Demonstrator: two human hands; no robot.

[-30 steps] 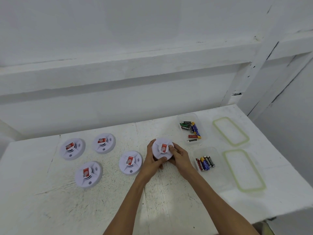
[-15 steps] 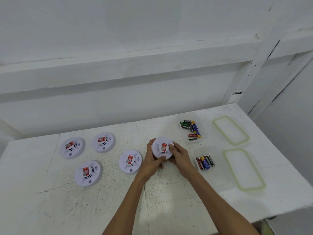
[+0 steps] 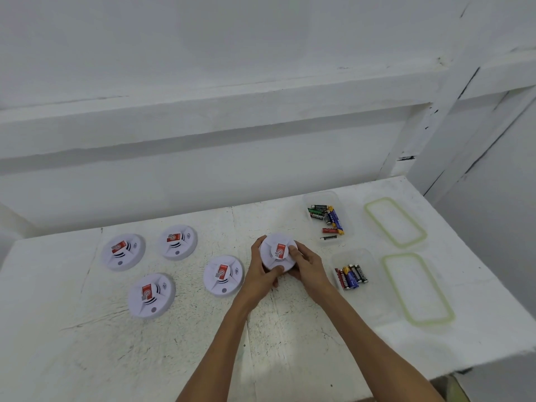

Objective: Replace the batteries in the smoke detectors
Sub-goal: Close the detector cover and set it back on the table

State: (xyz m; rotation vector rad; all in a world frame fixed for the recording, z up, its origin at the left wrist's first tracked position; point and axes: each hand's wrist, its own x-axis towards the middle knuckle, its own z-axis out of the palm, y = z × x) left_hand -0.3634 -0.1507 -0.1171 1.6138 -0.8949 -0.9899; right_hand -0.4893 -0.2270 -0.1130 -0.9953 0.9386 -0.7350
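Almost nothing has moved since the earlier frames: both hands still grip the same smoke detector (image 3: 277, 252) near the middle of the frame, and the whole scene sits only slightly higher in the picture than a second ago.

Left hand (image 3: 260, 275) wraps the detector's left and lower edge, thumb pressed on its lower face, fingers curled closed around the rim. Right hand (image 3: 307, 266) closes on the right side, thumb on top near the red label, the other fingers tucked underneath. Whether the detector rests on the table (image 3: 174, 343) or is lifted just off it cannot be told.

Five detectors show in all, each white and round with a red label. Four lie face up on the table to the left of the hands: one just beside the left hand (image 3: 223, 275), one at lower left (image 3: 151, 295), and two further back, at far left (image 3: 123, 252) and nearer the centre (image 3: 177, 242).

Two clear tubs stand to the right. Far tub (image 3: 326, 217) holds a loose heap of batteries (image 3: 326, 217), roughly seven, the count unsure. Near tub (image 3: 355, 274) holds about five batteries (image 3: 351, 277) lying side by side.

Two clear lids with pale green rims lie flat further right, one at the back (image 3: 395, 222), one in front (image 3: 417, 288).
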